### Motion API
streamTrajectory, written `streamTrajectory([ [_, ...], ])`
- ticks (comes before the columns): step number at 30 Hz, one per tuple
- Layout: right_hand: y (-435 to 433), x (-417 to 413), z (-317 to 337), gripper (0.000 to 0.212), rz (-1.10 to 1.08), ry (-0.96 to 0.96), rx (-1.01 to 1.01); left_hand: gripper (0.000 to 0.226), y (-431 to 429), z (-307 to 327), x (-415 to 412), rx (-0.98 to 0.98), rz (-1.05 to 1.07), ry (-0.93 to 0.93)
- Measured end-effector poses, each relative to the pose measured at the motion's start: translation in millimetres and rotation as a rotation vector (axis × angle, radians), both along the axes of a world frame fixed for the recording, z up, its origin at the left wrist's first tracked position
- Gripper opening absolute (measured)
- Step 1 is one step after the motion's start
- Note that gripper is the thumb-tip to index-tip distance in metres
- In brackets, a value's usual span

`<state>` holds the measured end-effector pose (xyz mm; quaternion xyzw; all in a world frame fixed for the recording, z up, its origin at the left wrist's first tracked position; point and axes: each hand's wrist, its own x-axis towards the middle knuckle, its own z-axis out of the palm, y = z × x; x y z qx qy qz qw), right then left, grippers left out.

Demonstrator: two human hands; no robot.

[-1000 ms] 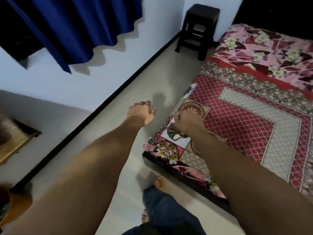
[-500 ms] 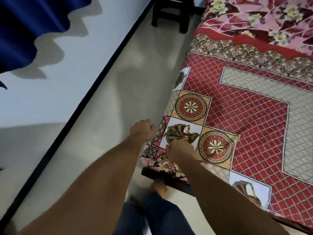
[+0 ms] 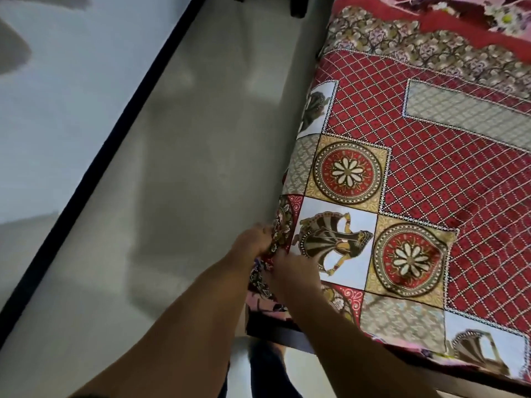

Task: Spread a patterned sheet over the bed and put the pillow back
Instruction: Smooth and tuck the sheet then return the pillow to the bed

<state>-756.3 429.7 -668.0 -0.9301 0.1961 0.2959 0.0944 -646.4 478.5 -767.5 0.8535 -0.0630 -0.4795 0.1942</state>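
Note:
A red patterned sheet [image 3: 431, 173] with lattice, flower medallions and figure panels lies over the bed. Both hands meet at its near left corner. My left hand [image 3: 253, 242] grips the bunched hanging edge of the sheet at the bed's side. My right hand [image 3: 293, 271] pinches the sheet's corner on top, beside the panel with the dancing figure. At the far end a pink floral cloth [image 3: 459, 12] covers the head of the bed. No pillow is in view.
A grey floor [image 3: 186, 168] runs along the bed's left side up to a white wall with a dark skirting [image 3: 115, 116]. The dark bed frame [image 3: 275, 331] shows under the corner. Legs of a dark stool [image 3: 296, 7] stand at the top.
My view has dropped and closed in on the bed's corner. My left hand moved from the air beside the bed onto the sheet's edge; my right hand slid back to the corner.

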Motion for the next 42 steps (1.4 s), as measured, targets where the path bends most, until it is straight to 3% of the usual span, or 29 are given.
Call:
streamTrajectory([
  [6, 12, 18, -16, 0.026, 0.175, 0.122, -0.032, 0.072, -17, -64, 0, -0.062, 0.061, 0.119],
  [11, 17, 21, -32, 0.027, 0.187, 0.111, -0.006, 0.052, -20, -75, 2, -0.068, 0.014, -0.050],
  [16, 23, 18, -51, 0.048, 0.124, -0.016, 0.024, 0.036, -9, -61, 17, -0.088, 0.105, -0.215],
  [22, 32, 7, -60, 0.029, 0.070, -0.136, 0.095, 0.030, 18, -68, 3, -0.092, 0.288, -0.376],
  [28, 13, 3, -60, 0.020, 0.100, -0.228, 0.134, 0.030, 4, -65, 20, -0.015, 0.089, -0.354],
  [31, -15, 7, -45, 0.026, -0.033, -0.359, 0.108, 0.040, -24, -37, 46, -0.152, 0.049, -0.397],
  [35, -71, 5, -33, 0.021, -0.387, -0.510, -0.087, 0.043, -73, 17, 59, -0.310, 0.018, -0.410],
  [38, -95, 1, -31, 0.038, -0.595, -0.417, -0.125, 0.054, -101, 31, 64, -0.283, -0.035, -0.420],
  [42, -94, -6, -29, 0.050, -0.557, -0.363, -0.105, 0.075, -130, 18, 73, -0.137, -0.145, -0.466],
])
